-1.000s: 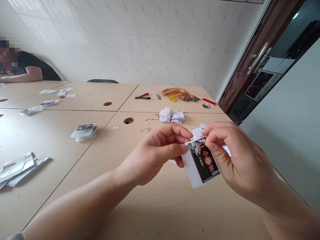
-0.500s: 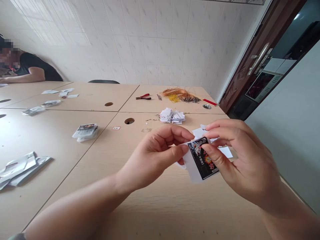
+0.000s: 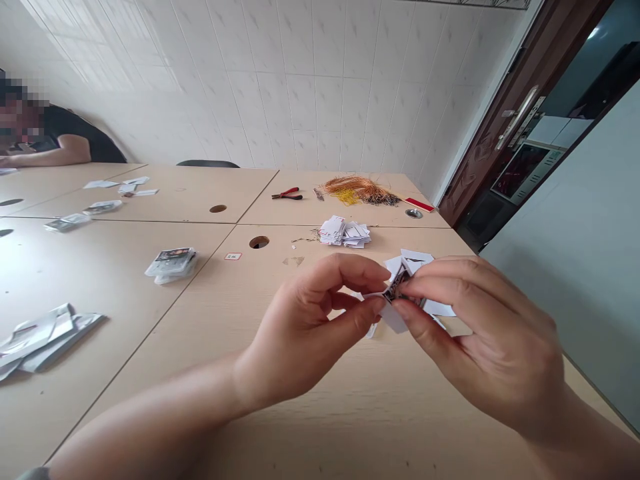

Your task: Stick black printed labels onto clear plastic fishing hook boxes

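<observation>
Between my two hands, above the table, is a small printed card (image 3: 395, 290), black with a picture on a white backing. It looks bent, and my fingers cover much of it. My left hand (image 3: 330, 320) pinches its left edge between thumb and fingers. Thumb and forefinger of my right hand (image 3: 485, 333) close on its right part. White paper cards (image 3: 417, 257) lie loosely on the table behind my hands, partly hidden. Farther back sits a stack of white cards (image 3: 344, 232).
Red-handled pliers (image 3: 287, 194), a bundle of copper-coloured wires (image 3: 357, 185) and a red strip (image 3: 419, 205) lie at the back. Clear plastic packs (image 3: 171, 265) and silvery bags (image 3: 47, 337) are on the left. A round hole (image 3: 259, 242) opens in the tabletop. A person (image 3: 65, 137) sits far left.
The card's printed face was spread toward me; now it is bent and mostly covered. My right hand has turned and shifted slightly down, with its fingers closing over the card.
</observation>
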### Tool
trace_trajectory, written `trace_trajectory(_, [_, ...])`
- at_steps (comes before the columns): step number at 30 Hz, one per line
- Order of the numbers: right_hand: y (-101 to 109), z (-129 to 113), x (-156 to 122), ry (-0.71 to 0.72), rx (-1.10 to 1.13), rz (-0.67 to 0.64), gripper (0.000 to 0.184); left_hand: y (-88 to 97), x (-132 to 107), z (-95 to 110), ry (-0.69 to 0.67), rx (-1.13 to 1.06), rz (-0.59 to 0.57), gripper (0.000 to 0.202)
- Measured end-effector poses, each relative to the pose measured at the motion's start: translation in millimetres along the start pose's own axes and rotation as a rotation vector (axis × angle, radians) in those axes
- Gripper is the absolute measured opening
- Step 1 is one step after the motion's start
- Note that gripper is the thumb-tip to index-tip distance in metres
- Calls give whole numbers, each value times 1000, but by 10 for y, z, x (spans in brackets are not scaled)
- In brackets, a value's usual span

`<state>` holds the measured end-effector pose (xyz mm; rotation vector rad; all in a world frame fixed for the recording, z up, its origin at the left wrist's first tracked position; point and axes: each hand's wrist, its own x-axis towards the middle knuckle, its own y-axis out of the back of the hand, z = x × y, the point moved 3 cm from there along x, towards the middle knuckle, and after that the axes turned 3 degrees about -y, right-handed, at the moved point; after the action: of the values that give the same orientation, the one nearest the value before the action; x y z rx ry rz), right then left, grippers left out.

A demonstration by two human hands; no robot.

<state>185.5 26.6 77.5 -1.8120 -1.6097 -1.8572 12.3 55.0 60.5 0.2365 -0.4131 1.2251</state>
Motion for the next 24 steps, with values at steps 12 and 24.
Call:
trace_trajectory(12, [-34, -11, -17, -86, 86, -47, 15, -31, -32, 10, -122, 92, -76, 25])
trace_trajectory(24, [-5, -32, -16, -172, 106, -67, 14, -15, -50, -41, -121, 67, -78, 31])
